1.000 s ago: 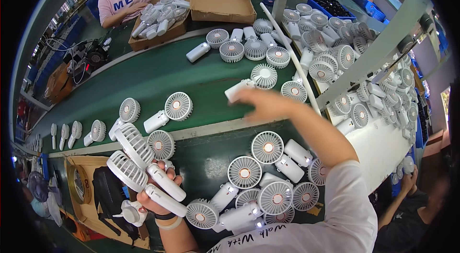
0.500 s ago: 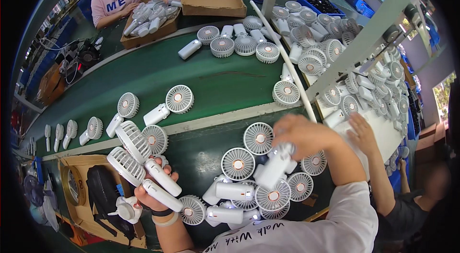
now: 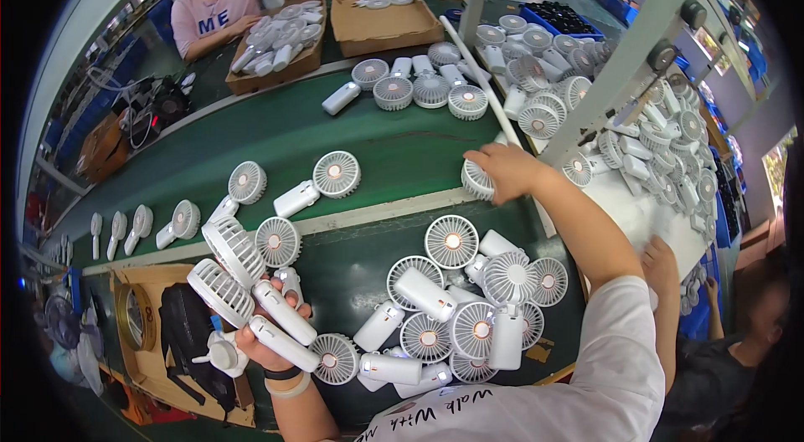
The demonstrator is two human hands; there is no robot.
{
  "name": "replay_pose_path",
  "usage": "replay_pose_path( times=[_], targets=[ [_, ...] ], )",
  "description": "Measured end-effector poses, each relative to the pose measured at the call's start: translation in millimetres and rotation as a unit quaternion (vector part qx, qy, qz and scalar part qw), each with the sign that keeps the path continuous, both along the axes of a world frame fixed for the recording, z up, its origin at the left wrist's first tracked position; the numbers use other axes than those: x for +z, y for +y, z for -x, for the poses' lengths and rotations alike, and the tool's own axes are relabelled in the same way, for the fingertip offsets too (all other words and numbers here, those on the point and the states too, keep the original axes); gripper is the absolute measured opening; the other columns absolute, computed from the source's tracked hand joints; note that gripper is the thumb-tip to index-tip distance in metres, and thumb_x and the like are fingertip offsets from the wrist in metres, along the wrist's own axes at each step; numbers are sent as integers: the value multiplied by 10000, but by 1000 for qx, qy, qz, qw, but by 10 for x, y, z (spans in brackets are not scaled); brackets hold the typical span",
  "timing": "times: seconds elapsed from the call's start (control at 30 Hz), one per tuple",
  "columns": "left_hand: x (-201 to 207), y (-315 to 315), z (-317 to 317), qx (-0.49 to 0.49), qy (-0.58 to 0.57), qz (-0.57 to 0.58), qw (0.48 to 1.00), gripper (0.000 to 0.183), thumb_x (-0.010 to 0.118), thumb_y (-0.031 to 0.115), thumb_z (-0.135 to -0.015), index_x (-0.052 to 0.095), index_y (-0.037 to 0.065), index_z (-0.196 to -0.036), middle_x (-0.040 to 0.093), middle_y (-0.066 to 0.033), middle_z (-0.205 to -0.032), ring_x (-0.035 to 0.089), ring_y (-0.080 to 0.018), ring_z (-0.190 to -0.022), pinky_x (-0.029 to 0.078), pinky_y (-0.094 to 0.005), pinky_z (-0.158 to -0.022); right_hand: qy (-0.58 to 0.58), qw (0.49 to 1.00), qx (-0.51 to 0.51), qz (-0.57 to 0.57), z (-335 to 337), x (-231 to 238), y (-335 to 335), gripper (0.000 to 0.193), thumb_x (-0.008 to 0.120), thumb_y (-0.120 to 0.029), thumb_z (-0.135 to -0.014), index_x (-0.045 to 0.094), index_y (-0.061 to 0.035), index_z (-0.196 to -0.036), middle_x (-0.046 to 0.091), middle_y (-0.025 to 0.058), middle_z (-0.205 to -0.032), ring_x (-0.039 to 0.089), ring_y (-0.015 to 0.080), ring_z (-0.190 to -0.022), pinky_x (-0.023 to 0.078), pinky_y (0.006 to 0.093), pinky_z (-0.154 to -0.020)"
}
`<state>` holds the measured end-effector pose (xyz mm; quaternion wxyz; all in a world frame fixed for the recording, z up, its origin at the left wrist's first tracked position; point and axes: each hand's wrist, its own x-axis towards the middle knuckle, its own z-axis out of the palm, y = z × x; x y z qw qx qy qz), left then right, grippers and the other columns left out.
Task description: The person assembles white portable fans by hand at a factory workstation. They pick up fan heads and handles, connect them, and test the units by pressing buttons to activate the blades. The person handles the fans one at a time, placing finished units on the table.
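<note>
My left hand (image 3: 258, 348) is closed around the handles of two white handheld fans, one caged head (image 3: 236, 251) just above the other (image 3: 219, 291). Over at the green belt's near edge, my right hand (image 3: 512, 172) is closed on another white handheld fan (image 3: 477, 181), covering much of it. Between my arms, several handheld fans lie in a loose heap on the dark green worktop, one face down (image 3: 509, 277) on top. A single fan (image 3: 279, 241) rests behind the left hand, and one more (image 3: 335, 358) lies beside the held handles.
Several fans stand or lie along the green belt (image 3: 394, 159). A white rod (image 3: 481, 74) and grey post (image 3: 615, 48) border a large fan pile at right. Across the belt, a co-worker in pink (image 3: 230, 7) handles a fan by a carton (image 3: 276, 74). Another person's hand (image 3: 660, 266) is at right.
My right hand has moved from the heap up to the fan at the belt's edge. A fan now lies face down on the heap. My left hand keeps its two fans.
</note>
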<state>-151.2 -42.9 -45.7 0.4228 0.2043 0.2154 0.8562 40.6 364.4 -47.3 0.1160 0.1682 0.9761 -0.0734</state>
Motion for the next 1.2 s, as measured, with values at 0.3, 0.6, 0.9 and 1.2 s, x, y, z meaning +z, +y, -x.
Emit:
replay_pose_path(
  times=[0.3, 0.6, 0.9, 1.2],
  targets=[
    [12, -68, 133, 2, -21, -58, 998, 702, 654, 276, -718, 312, 36, -1281, 447, -105, -1193, 465, -262, -1015, 431, -422, -820, -180, 935, 115, 284, -34, 590, -772, 764, 760, -378, -635, 454, 23, -1209, 578, 198, -1072, 595, 319, -933, 470, 372, -811],
    [-118, 0, 94, 6, -49, -45, 998, 705, 633, 320, -690, 339, 24, -1258, 465, -115, -1192, 474, -260, -1009, 417, -400, -787, 76, 866, -39, 493, 1785, -112, -1058, 466, 473, -387, -907, 490, -25, -1201, 597, 115, -945, 640, 184, -780, 531, 288, -659],
    [-98, -113, 60, 22, -54, -26, 998, 766, 633, 329, -661, 327, 12, -1288, 453, -160, -1163, 507, -298, -987, 444, -434, -801, 65, 992, -76, 79, 2055, -218, -1425, 478, 479, -479, -856, 484, -135, -1189, 378, 188, -1196, 567, 357, -985, 486, 431, -818],
    [35, -75, -13, -6, -46, -41, 998, 756, 627, 333, -667, 329, -3, -1275, 451, -159, -1147, 518, -289, -983, 457, -413, -781, 174, 608, -201, 748, 967, -283, -449, 445, 484, -233, -883, 366, -17, -1253, 510, 162, -1069, 574, 257, -908, 510, 409, -734]
  ],
)
